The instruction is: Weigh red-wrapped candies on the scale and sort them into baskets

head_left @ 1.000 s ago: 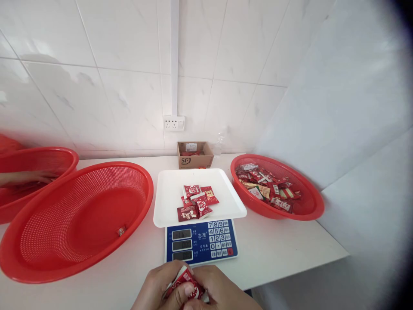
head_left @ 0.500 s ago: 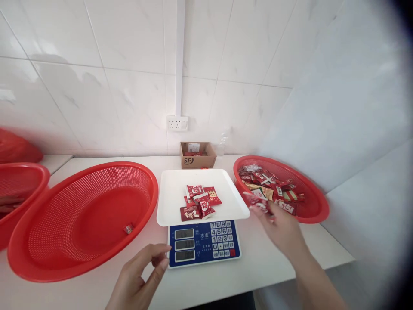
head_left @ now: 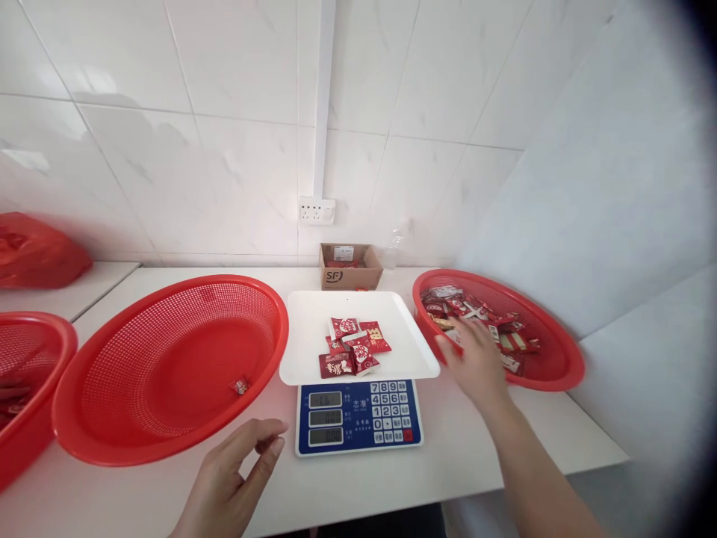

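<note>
My right hand (head_left: 476, 362) reaches over the near left rim of the right red basket (head_left: 563, 332), fingers spread and no packet visible in them. Inside that basket lie many small snack packets (head_left: 512, 342), mostly red. My left hand (head_left: 232, 467) hovers by the lower left corner of the blue scale (head_left: 358, 430), thumb and index finger curved with a gap between them, nothing held. On the scale's white tray (head_left: 308, 317) rests a small pile of red packets (head_left: 358, 347). The displays are lit too faintly to read fully.
A large red basket (head_left: 72, 426) on the left holds one small wrapped piece (head_left: 240, 385). Another red basket (head_left: 33, 325) and a red plastic bag (head_left: 45, 250) are at the far left. Behind the scale stand a cardboard box (head_left: 352, 279) and a clear bottle (head_left: 396, 246).
The red packet in my right hand is no longer seen there; that hand has opened over the right basket. The view has shifted slightly. The pile on the tray looks the same.
</note>
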A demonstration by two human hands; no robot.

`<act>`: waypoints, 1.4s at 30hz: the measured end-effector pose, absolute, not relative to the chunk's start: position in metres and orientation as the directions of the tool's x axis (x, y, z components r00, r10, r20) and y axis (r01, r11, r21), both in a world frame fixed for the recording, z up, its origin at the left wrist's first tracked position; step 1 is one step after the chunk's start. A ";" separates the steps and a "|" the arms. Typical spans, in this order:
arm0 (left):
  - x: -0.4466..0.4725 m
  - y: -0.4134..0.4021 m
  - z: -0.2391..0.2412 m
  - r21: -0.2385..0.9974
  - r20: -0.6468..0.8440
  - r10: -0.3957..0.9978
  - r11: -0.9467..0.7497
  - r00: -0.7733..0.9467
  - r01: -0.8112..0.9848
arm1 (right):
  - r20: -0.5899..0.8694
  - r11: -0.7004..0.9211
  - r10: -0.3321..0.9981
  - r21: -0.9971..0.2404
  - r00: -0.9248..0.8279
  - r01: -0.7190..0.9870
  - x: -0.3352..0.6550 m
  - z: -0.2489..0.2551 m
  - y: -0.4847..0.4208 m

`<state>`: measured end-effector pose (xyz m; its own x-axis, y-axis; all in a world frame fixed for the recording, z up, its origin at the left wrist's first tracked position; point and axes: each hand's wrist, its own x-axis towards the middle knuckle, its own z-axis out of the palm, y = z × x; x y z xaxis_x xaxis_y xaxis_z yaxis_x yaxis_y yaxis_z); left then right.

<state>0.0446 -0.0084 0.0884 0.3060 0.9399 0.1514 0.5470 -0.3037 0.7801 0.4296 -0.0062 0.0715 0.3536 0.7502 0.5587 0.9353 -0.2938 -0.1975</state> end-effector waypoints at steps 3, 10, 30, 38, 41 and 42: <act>0.047 -0.008 0.088 0.774 0.147 0.917 -0.340 0.371 0.534 | 0.449 -0.028 0.884 -0.226 0.129 0.974 0.369 0.082 0.005; 0.052 -0.014 0.097 0.807 0.157 0.891 -0.364 0.425 0.466 | 0.138 0.155 0.983 -0.253 -0.123 0.955 0.295 0.101 0.036; 0.047 -0.008 0.091 0.781 0.116 0.877 -0.371 0.467 0.502 | 0.243 0.183 0.963 -0.285 -0.113 0.941 0.294 0.098 0.051; 0.048 -0.008 0.090 0.790 0.121 0.875 -0.371 0.469 0.489 | 0.086 0.177 0.984 -0.279 -0.159 0.944 0.301 0.107 0.048; 0.048 -0.006 0.089 0.785 0.143 0.859 -0.400 0.491 0.472 | 0.063 0.199 0.980 -0.295 -0.189 0.935 0.302 0.108 0.047; 0.048 -0.006 0.088 0.781 0.156 0.852 -0.416 0.500 0.466 | 0.063 0.199 0.980 -0.306 -0.189 0.931 0.304 0.110 0.047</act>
<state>0.0476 -0.0057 0.0881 0.4999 0.8520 0.1560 0.4659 -0.4163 0.7808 0.3039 0.0466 0.1098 -0.1890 0.9799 0.0632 0.9311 0.1993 -0.3057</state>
